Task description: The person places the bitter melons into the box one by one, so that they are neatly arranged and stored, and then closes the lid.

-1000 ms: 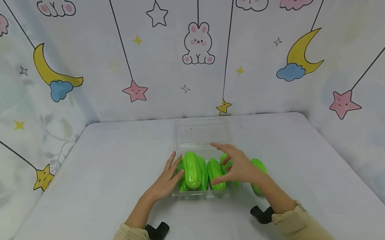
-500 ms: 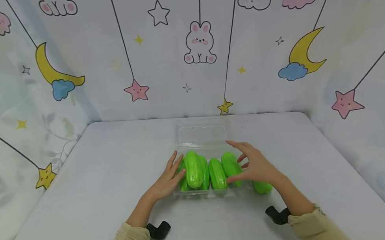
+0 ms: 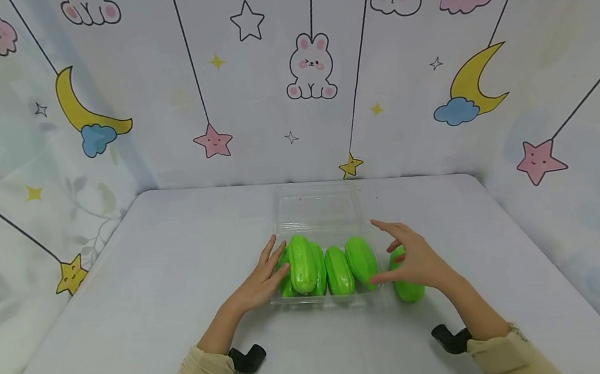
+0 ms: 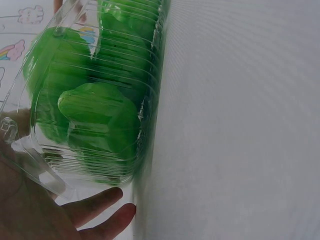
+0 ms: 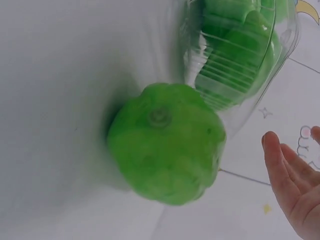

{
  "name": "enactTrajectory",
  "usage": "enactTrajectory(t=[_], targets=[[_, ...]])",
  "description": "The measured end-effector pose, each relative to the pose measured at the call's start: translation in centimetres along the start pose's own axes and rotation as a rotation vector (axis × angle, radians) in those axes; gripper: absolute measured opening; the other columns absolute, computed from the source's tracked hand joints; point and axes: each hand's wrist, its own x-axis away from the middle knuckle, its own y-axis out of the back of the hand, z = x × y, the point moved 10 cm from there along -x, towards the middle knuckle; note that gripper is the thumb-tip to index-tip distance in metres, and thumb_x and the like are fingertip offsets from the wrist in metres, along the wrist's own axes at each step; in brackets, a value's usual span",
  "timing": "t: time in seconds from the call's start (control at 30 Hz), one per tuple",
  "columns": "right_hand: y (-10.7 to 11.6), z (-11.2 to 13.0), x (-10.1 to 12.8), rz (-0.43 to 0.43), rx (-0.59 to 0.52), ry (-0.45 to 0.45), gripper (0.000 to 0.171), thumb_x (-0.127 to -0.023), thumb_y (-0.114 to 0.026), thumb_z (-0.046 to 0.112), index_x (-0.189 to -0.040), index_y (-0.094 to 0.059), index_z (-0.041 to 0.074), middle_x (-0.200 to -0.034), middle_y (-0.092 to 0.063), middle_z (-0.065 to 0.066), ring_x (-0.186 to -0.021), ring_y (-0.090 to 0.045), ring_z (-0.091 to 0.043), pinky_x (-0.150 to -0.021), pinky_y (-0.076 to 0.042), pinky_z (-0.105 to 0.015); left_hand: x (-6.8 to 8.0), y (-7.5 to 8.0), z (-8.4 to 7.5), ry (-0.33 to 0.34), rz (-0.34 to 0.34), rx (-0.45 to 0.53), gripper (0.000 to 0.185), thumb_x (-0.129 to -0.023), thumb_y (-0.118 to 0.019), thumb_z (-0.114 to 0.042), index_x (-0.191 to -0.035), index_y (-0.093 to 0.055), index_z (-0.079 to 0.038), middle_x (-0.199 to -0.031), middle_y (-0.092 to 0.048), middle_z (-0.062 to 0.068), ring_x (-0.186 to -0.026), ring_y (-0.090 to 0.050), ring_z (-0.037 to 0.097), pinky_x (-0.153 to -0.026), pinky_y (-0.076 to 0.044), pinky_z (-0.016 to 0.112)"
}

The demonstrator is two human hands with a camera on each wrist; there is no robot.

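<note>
A clear plastic clamshell box (image 3: 321, 299) lies with its lid folded back. Several plump green cucumber-shaped pieces (image 3: 339, 271) are in it, one stacked on top at the left. My left hand (image 3: 258, 283) rests against the box's left side with fingers fairly straight; in the left wrist view the hand (image 4: 35, 200) is at the rim, some fingers outside the wall. To the right of the box, on the table, lies another green cucumber-shaped piece (image 3: 408, 289), its ribbed end (image 5: 167, 145) large in the right wrist view. My right hand (image 3: 416, 260) hovers above it, fingers spread, holding nothing.
The open lid (image 3: 316, 207) lies flat behind the box on the white-covered table (image 3: 200, 235). A printed curtain (image 3: 267, 92) stands behind the table and along its sides. Black wrist pieces (image 3: 248, 359) project from both wrists.
My right hand has moved right, from above the box to above the piece lying beside it, with fingers spread throughout. The left hand has stayed at the box's left side.
</note>
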Motion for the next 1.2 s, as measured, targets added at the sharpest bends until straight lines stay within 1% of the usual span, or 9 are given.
enactTrajectory(t=[0.13, 0.3, 0.53, 0.8, 1.0, 1.2], targets=[[0.3, -0.5, 0.4, -0.005, 0.003, -0.006, 0.103, -0.055, -0.084, 0.049, -0.142, -0.034, 0.025, -0.132, -0.04, -0.009, -0.095, -0.052, -0.027, -0.069, -0.053, -0.035, 0.0, 0.0, 0.1, 0.001, -0.001, 0.003, 0.057, -0.1, -0.035, -0.031, -0.147, -0.014, -0.005, -0.152, 0.008, 0.012, -0.137, 0.0, 0.033, -0.103, -0.016, 0.058], [0.7, -1.6, 1.0, -0.006, 0.002, -0.041, 0.102, -0.056, -0.084, 0.047, -0.142, -0.034, 0.024, -0.134, -0.038, -0.008, -0.097, -0.051, -0.029, -0.07, -0.053, -0.038, -0.1, -0.1, 0.1, -0.003, 0.006, -0.005, 0.058, -0.1, -0.034, -0.032, -0.147, -0.013, -0.006, -0.152, 0.008, 0.012, -0.137, 0.0, 0.034, -0.103, -0.016, 0.059], [1.2, -2.6, 1.6, -0.019, 0.03, -0.034, 0.101, -0.058, -0.083, 0.046, -0.142, -0.034, 0.02, -0.133, -0.037, -0.016, -0.097, -0.051, -0.032, -0.069, -0.053, -0.038, 0.0, 0.0, 0.1, 0.004, 0.003, -0.006, 0.058, -0.1, -0.034, -0.033, -0.147, -0.013, -0.007, -0.152, 0.007, 0.011, -0.137, -0.001, 0.033, -0.103, -0.017, 0.058], [1.6, -3.5, 2.0, -0.02, 0.069, -0.044, 0.101, -0.058, -0.083, 0.047, -0.142, -0.034, 0.017, -0.134, -0.034, -0.019, -0.097, -0.05, -0.032, -0.068, -0.053, -0.037, 0.0, 0.0, 0.2, -0.004, -0.005, -0.01, 0.058, -0.1, -0.035, -0.032, -0.147, -0.013, -0.007, -0.152, 0.007, 0.011, -0.137, -0.001, 0.034, -0.103, -0.016, 0.058], [1.4, -4.4, 2.0, -0.007, 0.087, -0.059, 0.102, -0.058, -0.082, 0.048, -0.142, -0.033, 0.016, -0.135, -0.034, -0.02, -0.097, -0.051, -0.032, -0.067, -0.053, -0.038, -0.1, 0.0, 0.3, -0.006, -0.009, -0.017, 0.058, -0.1, -0.035, -0.033, -0.147, -0.014, -0.007, -0.152, 0.007, 0.012, -0.137, -0.001, 0.034, -0.103, -0.016, 0.058], [1.2, -5.1, 2.1, 0.003, 0.108, -0.08, 0.102, -0.058, -0.082, 0.05, -0.141, -0.034, 0.015, -0.135, -0.034, -0.021, -0.095, -0.052, -0.031, -0.067, -0.052, -0.036, 0.0, 0.0, 0.2, -0.007, -0.002, -0.012, 0.058, -0.1, -0.035, -0.032, -0.147, -0.014, -0.006, -0.152, 0.008, 0.011, -0.137, 0.0, 0.033, -0.104, -0.016, 0.058]])
